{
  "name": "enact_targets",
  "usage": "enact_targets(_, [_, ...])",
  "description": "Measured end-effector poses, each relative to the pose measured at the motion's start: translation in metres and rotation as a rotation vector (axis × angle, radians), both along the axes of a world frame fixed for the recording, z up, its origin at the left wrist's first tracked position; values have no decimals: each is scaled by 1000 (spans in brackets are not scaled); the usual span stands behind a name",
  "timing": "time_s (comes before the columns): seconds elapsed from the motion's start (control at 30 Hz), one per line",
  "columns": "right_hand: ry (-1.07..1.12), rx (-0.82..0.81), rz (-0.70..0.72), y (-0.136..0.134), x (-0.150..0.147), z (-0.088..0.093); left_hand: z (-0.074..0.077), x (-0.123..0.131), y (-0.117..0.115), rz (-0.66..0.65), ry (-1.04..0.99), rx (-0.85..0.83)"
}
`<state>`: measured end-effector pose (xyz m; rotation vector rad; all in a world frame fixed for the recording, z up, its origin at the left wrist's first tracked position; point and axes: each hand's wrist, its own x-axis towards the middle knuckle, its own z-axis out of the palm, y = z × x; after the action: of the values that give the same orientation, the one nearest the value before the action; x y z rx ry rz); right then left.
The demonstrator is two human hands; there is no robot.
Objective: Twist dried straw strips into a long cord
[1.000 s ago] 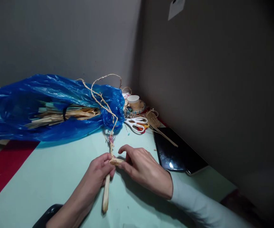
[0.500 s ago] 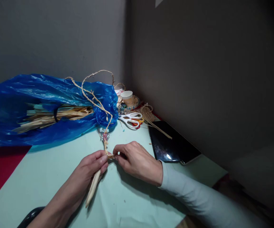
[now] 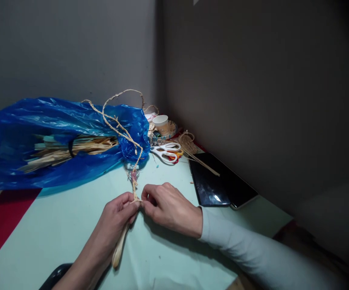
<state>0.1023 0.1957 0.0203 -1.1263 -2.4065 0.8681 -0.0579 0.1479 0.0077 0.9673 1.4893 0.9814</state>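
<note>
A twisted straw-coloured cord (image 3: 134, 182) runs from over the blue bag down to my hands. My left hand (image 3: 120, 211) is closed around its near end, thumb on top. Below that hand a loose pale strip of dried plant fibre (image 3: 120, 247) hangs out toward the table's near side. My right hand (image 3: 162, 203) pinches a short strand of the same fibre just right of my left fingertips. The fingertips of both hands nearly touch, and the exact grip between them is partly hidden.
A blue plastic bag (image 3: 53, 114) holds a bundle of dried fibre strips (image 3: 92, 145). White-handled scissors (image 3: 167, 152), a paper cup (image 3: 161, 125) and a coil of twine (image 3: 187, 143) lie near the corner. Two dark tablet-like devices (image 3: 210, 185) rest at right, by the wall (image 3: 253, 100).
My right hand has moved slightly left, closer to my left fingers, and less strand shows between them. The hanging strip has swung a little right.
</note>
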Motion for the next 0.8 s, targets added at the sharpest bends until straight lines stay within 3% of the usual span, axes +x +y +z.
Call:
enact_targets(0.13, [-82, 178, -34, -10, -5, -2, 1, 2, 1, 20, -27, -6])
enact_targets(0.4, [-210, 713, 145, -21, -11, -15, 8, 3, -1, 23, -307, -114])
enact_targets(0.53, [-212, 885, 153, -19, -12, -22, 10, 6, -3, 36, -341, -120])
enact_targets(0.67, [-241, 894, 178, -23, -11, -23, 7, 7, -1, 35, -315, -72])
enact_targets(0.8, [-255, 623, 157, -25, -1, -4, 3, 4, 0, -9, -207, 17])
